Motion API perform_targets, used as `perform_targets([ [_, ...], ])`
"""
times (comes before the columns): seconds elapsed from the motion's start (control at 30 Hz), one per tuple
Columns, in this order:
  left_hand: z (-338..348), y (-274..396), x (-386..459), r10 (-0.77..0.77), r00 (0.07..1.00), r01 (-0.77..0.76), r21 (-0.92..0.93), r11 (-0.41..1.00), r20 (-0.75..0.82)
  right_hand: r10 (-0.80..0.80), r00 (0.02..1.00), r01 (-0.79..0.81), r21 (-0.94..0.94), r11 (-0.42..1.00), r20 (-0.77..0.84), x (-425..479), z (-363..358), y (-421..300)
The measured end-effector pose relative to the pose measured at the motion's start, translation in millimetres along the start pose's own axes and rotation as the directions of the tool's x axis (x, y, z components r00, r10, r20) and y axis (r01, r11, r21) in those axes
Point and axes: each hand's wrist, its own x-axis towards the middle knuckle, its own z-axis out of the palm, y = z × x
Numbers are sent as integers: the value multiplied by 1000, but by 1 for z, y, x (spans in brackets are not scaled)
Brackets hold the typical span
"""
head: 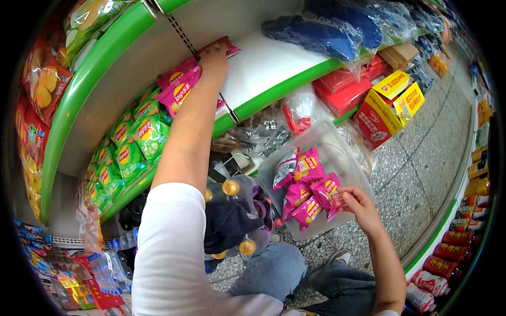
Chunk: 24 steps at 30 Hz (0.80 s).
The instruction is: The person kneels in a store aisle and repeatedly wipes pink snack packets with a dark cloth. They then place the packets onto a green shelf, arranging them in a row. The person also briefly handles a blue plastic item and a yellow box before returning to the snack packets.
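My left hand reaches over the white, green-edged shelf and grips a pink Lay's chip bag at the back of it. Just left of that hand, more pink Lay's bags stand beside rows of green Lay's bags. A translucent plastic bin below the shelf holds several pink Lay's bags. Over the bin's right side, my right hand has its thumb and fingers on the edge of one pink bag.
Blue slippers in clear plastic lie farther along the shelf. Red packages and a yellow-and-red carton sit right of the bin. Bottles with yellow caps stand near my knees. Opposite, across the speckled floor, a shelf holds red drink bottles.
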Motion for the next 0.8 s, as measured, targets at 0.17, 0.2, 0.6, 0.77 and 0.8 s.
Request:
perform_targets([
  [0.17, 7, 1, 5, 27, 999, -25, 79, 997, -25, -28, 1000, 28, 12, 1000, -1, 1, -4, 7],
  [0.2, 2, 3, 5, 52, 999, -53, 45, 998, 16, -28, 1000, 28, 18, 999, -9, 1, -7, 10],
  [0.6, -85, 58, -24, 228, 956, -233, 6, 972, 186, -259, 957, -3, -891, 455, -135, 32, -8, 67],
  [0.77, -153, 96, -111, 641, 763, -620, -372, 690, -82, -316, 943, -71, -989, 126, -108, 38, 12, 88],
  [0.8, -173, 99, -135, 679, 733, -622, -441, 647, -39, -293, 949, -89, -989, 115, -119, 40, 13, 93],
])
